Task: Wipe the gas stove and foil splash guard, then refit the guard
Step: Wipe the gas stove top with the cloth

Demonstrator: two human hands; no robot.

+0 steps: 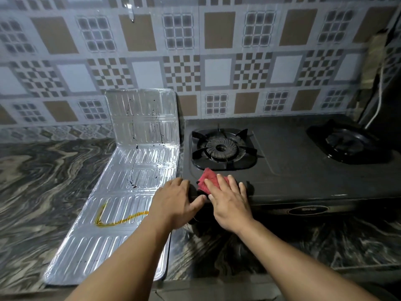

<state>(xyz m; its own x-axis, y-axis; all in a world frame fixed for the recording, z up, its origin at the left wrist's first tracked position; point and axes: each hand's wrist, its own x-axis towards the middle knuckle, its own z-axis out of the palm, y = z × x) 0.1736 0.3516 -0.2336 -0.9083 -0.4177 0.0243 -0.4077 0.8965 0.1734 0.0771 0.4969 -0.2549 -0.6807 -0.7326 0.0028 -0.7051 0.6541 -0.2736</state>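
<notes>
A black two-burner gas stove [288,161] stands on the marbled counter against the tiled wall. My right hand [230,198] lies flat, fingers spread, pressing a red cloth [209,178] onto the stove's front left corner, below the left burner [221,148]. My left hand [175,203] rests on the stove's front left edge, thumb toward the cloth. Left of the stove lies the silver foil splash guard [130,177], mostly flat on the counter with its far panel folded up against the wall. It carries dark drip stains and a yellow-orange streak near its front.
The right burner [347,142] sits at the stove's far right. A white cord [378,98] hangs down the wall corner behind it. Marbled countertop [43,181] stretches left of the guard. A clear hook [130,13] is stuck high on the wall tiles.
</notes>
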